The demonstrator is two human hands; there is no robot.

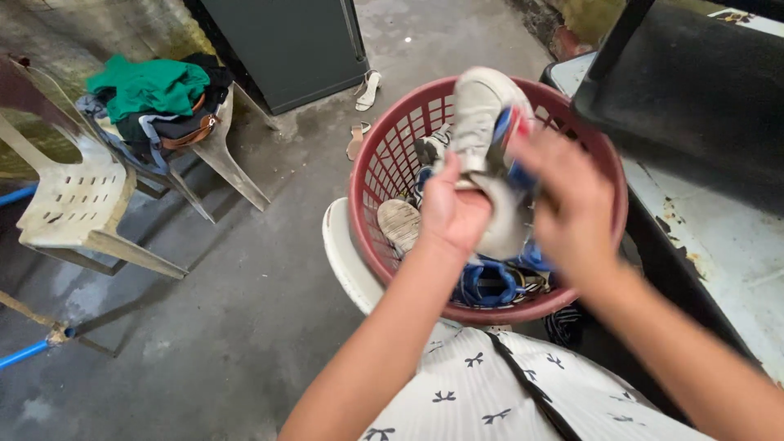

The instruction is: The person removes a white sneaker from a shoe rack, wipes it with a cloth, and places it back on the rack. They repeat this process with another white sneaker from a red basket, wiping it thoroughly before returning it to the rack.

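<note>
My left hand (454, 211) grips a pale grey shoe (480, 122) over a red plastic laundry basket (384, 155). My right hand (567, 204) is blurred beside it and holds the same shoe together with a blue and red item (510, 131). Inside the basket lie more shoes, among them a worn pale sole (400, 222) and blue footwear (490, 282). The basket rests on a white plastic seat (347, 261) in front of me.
A white plastic chair (73, 196) stands at left, and another carries a pile of green and dark clothes (155, 94). Sandals (365, 106) lie on the concrete floor near a dark cabinet (286, 45). A dark table (702, 122) is at right.
</note>
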